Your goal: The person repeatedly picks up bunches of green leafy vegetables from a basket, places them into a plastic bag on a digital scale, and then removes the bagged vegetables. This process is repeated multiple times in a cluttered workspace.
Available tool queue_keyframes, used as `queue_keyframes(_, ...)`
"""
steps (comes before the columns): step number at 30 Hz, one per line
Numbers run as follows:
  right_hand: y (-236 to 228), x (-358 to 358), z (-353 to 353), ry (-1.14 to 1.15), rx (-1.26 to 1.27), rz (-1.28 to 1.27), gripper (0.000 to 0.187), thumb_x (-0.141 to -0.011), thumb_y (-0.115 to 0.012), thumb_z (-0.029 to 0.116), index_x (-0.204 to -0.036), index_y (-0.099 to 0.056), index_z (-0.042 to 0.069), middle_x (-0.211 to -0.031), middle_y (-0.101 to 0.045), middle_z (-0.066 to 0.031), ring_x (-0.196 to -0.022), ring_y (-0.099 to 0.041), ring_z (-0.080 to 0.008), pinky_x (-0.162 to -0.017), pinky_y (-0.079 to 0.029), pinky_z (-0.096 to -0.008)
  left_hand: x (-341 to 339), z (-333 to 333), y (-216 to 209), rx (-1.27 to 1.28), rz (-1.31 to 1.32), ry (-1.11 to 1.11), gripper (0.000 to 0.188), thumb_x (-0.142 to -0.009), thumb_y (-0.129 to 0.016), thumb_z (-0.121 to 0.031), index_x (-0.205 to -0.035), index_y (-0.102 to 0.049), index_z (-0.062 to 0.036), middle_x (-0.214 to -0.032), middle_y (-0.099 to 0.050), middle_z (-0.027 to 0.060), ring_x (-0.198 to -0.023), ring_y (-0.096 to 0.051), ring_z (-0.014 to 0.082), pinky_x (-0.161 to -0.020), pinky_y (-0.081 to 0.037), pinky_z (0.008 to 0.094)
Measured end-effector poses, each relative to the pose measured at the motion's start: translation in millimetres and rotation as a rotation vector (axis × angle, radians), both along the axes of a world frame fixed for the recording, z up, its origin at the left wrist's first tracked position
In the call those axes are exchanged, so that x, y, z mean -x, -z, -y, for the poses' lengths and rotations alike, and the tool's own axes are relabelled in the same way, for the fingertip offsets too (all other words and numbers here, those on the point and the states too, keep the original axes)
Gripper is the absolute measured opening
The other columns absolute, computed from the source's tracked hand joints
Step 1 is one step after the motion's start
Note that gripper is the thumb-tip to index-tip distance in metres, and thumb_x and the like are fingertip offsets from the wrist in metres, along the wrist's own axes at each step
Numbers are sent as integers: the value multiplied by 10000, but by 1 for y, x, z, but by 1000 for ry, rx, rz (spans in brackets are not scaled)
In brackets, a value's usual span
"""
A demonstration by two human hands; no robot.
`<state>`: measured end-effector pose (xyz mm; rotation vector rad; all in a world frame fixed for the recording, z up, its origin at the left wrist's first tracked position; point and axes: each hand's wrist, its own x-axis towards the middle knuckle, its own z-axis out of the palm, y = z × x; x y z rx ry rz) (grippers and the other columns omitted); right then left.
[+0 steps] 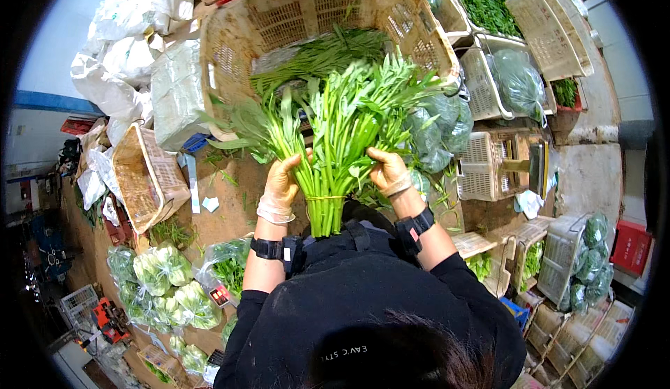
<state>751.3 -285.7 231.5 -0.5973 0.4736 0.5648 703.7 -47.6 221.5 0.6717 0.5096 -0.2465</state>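
Note:
A big bunch of water spinach (328,137) stands in front of my body, leaves pointing away from me and cut stems toward me. A thin band (326,197) circles the stems near their lower end. My left hand (280,183), in a thin clear glove, grips the bunch's left side, with its fingers partly hidden behind the stems. On the right side, my right hand (387,171) is gloved too and holds the leafy stems, thumb in front. Just beyond the bunch, a large stained crate (234,33) has more loose greens (324,61) lying inside.
To the left stand a tilted crate (139,172) and a wrapped pale block (178,85). Bagged vegetables (171,284) and a small device with a lit red display (220,295) lie at lower left. Crates with bagged greens (516,78) line the right, near a scale (534,167).

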Motion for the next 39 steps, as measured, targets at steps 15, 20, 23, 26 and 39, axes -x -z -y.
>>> queue_keyframes(15,-58,-11,2,-142,525,325,244,-676,-635,-3,-913,-579,-14,-801,-611,-50,-703,-572,-129,-650,-467,-263,-24,33,-80,-250,147,-46,381,-707,-632,-50,-1052,-516,64,-887,-617,120,-732,-622,200,-689,-531,316)
queue_keyframes(20,1,-4,5,-145,541,513,145,-683,-608,-28,-827,-595,-30,-801,-617,-55,-648,-587,-169,-634,-488,-282,0,27,-31,-206,23,-182,286,-717,-637,-44,-974,-559,53,-832,-620,107,-724,-622,205,-694,-530,322)
queue_keyframes(23,17,5,7,-27,246,-32,256,-748,-651,56,-966,-536,-12,-897,-610,-91,-768,-606,-197,-611,-524,-300,5,29,-7,-180,-72,-180,219,-725,-635,-28,-927,-592,46,-842,-631,98,-725,-620,193,-694,-519,316)
queue_keyframes(26,13,8,19,-170,538,186,431,-774,-676,263,-1079,-503,12,-972,-588,-84,-892,-570,-193,-713,-515,-364,-2,24,-25,-150,-55,-91,237,-744,-625,-33,-956,-581,62,-852,-632,118,-726,-624,201,-681,-523,319)
queue_keyframes(39,-79,-2,-26,-742,1706,1059,343,-746,-643,377,-823,-564,52,-656,-582,-136,-599,-590,-305,-540,-471,-371,-6,37,-30,-265,-76,-133,203,-745,-649,-36,-911,-603,72,-825,-637,111,-685,-621,179,-631,-515,284)
